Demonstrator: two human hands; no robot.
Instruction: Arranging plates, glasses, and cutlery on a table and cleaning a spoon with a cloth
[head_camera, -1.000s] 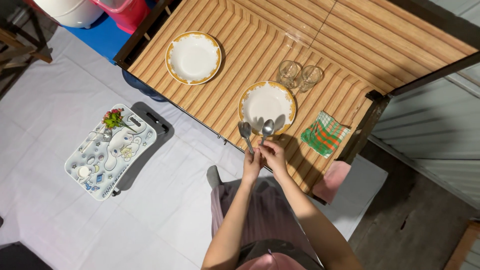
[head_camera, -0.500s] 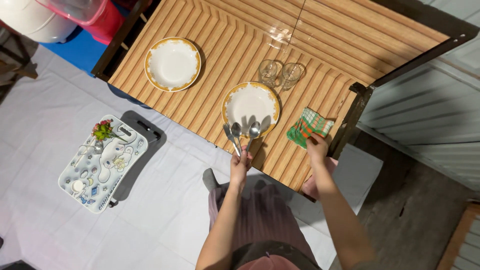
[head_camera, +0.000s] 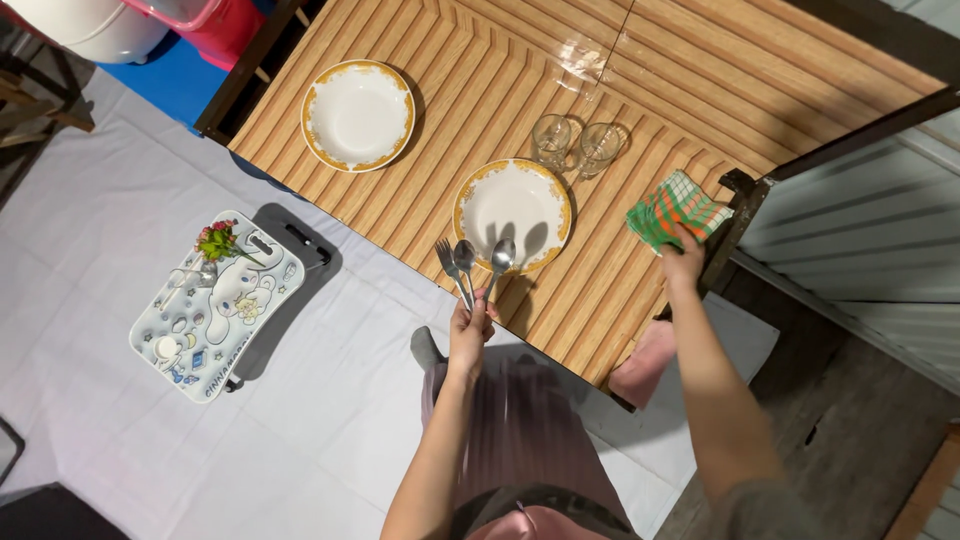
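Observation:
My left hand (head_camera: 470, 332) grips a bunch of cutlery (head_camera: 470, 264), a fork and two spoons, upright over the near edge of the wooden table (head_camera: 640, 290). The cutlery heads overlap the rim of the nearer white plate with a gold border (head_camera: 512, 212). My right hand (head_camera: 684, 258) has its fingers on a folded green, orange and white checked cloth (head_camera: 676, 208) at the table's right edge. A second gold-rimmed plate (head_camera: 358, 114) lies farther left. Two clear glasses (head_camera: 576, 146) stand behind the near plate.
A small light-blue cartoon-printed tray table (head_camera: 215, 305) with a little flower pot (head_camera: 216, 242) stands on the white floor covering at left. A pink cushion (head_camera: 645, 365) sits under the table's edge. White and pink containers (head_camera: 150, 20) are top left.
My right hand left the cutlery and reached right to the checked cloth. My left hand stays shut on the fork and spoons. The view has shifted.

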